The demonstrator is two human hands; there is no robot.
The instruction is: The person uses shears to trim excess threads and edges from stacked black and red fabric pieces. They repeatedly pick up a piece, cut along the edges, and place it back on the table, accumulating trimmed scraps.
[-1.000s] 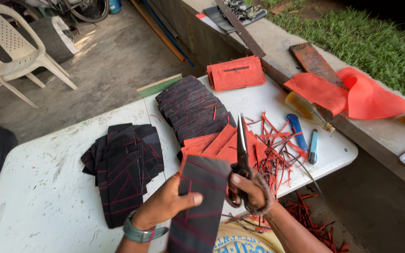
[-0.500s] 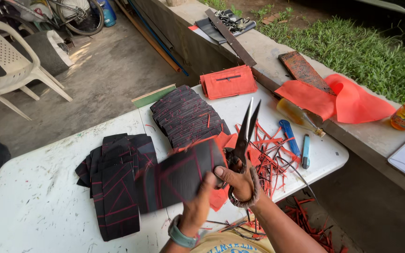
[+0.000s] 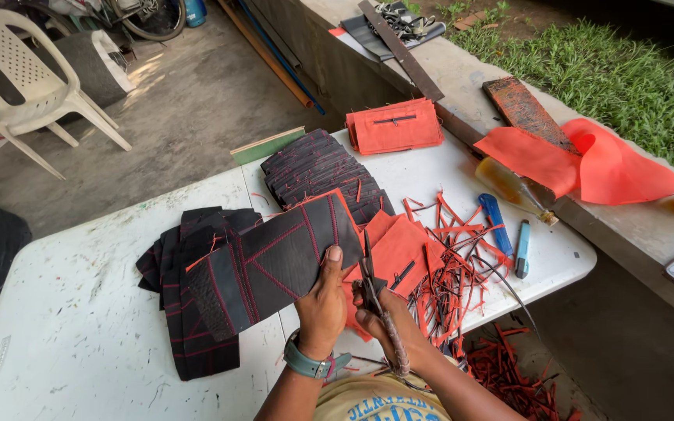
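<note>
Head view, lower centre of the frame: I see the left hand [image 3: 323,300] clamped on the right edge of a black stitched panel [image 3: 274,265], thumb on top and pressing down. The panel is lifted and tilted, spreading up and to the left of the hand, over a pile of dark pieces [image 3: 189,312] lying on the white surface [image 3: 64,343]. Just right of it, the right hand [image 3: 384,327] is closed around the handles of a pair of scissors [image 3: 370,273]; the blades point up the frame, close together, just beside the panel's right edge. I cannot tell whether blade and panel touch.

Centre of the frame: a second stack of black pieces [image 3: 317,168] and, right of the hands, orange fabric pieces [image 3: 395,249] with a tangle of red offcuts [image 3: 454,273]. Right of centre: a blue cutter [image 3: 497,222] and a light blue one [image 3: 523,248]. Upper centre: an orange pouch [image 3: 394,126]. Upper left: a white plastic chair [image 3: 29,78].
</note>
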